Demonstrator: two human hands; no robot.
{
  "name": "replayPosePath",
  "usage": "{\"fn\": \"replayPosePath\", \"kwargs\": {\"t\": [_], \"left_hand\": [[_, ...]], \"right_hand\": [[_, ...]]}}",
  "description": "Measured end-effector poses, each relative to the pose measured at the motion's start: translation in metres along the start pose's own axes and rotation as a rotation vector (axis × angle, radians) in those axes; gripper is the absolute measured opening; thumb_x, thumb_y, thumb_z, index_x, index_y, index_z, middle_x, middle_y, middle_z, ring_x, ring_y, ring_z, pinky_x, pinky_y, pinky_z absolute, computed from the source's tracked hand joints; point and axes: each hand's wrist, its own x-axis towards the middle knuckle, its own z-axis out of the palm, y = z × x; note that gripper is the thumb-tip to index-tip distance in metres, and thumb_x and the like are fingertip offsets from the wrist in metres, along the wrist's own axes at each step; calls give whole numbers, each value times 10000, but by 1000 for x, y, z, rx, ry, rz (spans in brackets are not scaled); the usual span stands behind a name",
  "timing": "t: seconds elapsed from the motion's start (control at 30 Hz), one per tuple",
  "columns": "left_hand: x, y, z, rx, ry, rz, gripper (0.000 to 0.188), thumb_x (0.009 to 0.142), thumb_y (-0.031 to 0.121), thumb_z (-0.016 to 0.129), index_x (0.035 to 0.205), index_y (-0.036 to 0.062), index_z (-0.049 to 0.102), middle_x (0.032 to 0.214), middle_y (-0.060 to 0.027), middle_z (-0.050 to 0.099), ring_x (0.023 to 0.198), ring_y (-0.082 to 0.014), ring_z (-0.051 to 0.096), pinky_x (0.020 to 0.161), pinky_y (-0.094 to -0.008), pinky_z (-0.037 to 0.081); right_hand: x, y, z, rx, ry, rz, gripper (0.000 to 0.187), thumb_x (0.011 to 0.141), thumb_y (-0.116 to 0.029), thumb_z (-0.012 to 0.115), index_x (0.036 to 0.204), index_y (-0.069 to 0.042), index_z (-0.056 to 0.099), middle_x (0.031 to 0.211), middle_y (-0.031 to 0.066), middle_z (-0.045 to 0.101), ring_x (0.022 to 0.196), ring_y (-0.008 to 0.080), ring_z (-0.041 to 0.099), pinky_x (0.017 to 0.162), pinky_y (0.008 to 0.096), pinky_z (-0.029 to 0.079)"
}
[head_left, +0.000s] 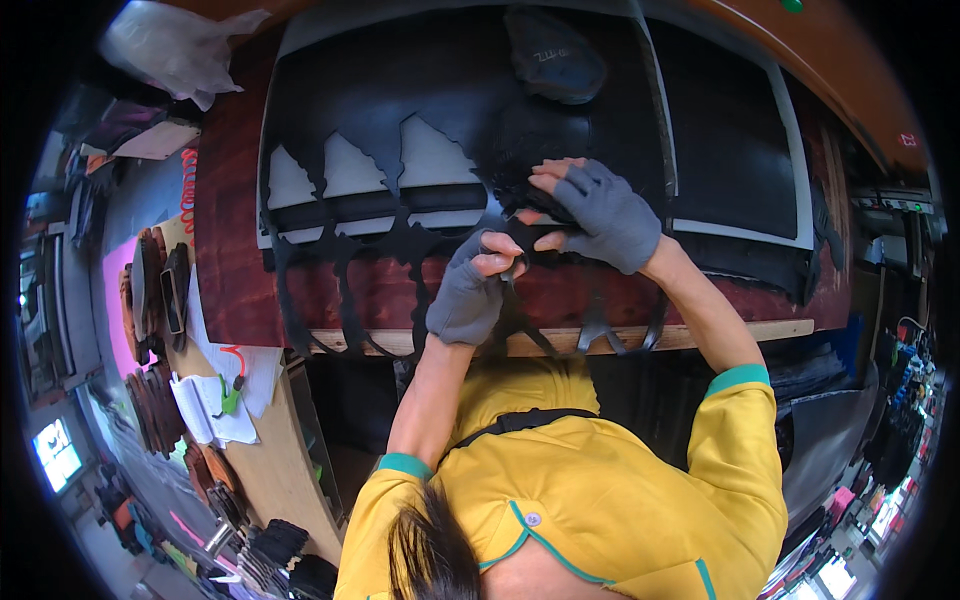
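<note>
A black leather-like sheet lies across the table, with several shaped openings cut along its near side and pale backing showing through. Thin leftover strips hang from it over the front edge. My left hand, in a grey fingerless glove, is pinched on one strip of the sheet. Close beside it, my right hand, gloved the same way, curls over some dark cut pieces; their exact number and shape are hidden by the fingers. Beyond that hand rests a rounded dark piece with pale markings.
A second black sheet on white backing covers the right of the dark red table. On a side bench at left are papers, green-handled snips and brown pieces. A clear plastic bag sits far left.
</note>
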Motion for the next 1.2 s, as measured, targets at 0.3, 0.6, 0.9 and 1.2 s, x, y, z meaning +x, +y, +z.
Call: {"fn": "replayPosePath", "kwargs": {"t": [0.3,0.6,0.9,1.2], "left_hand": [[-66,41,31,833,419,114,223,903,46,571,1110,27,648,1228,-78,581,1090,-145,547,948,-298,427],[-17,-73,62,18,355,-185,427,871,50,666,1248,-12,476,1350,-152,503,1294,-268,497,1099,-356,388],[23,-66,42,-338,-66,-386,165,842,92,635,678,81,623,1098,-155,660,1206,-289,543,1065,-380,410],[27,-51,52,-184,-137,-394,216,885,159,585,935,-32,671,963,-128,690,961,-222,594,957,-321,409]], "right_hand": [[11,18,14,-78,134,-49,353,792,-156,723,1129,-128,622,973,44,671,879,259,660,724,345,560],[-27,131,-46,673,1009,1096,604,841,-490,747,1209,-20,652,865,96,686,771,230,613,800,368,516],[-69,46,-43,89,230,207,440,840,-201,752,1237,-69,617,1208,150,650,1134,336,625,971,419,518],[-64,74,-46,180,71,332,549,813,-309,778,1244,-24,589,1143,167,666,1070,340,631,971,417,479]]}}
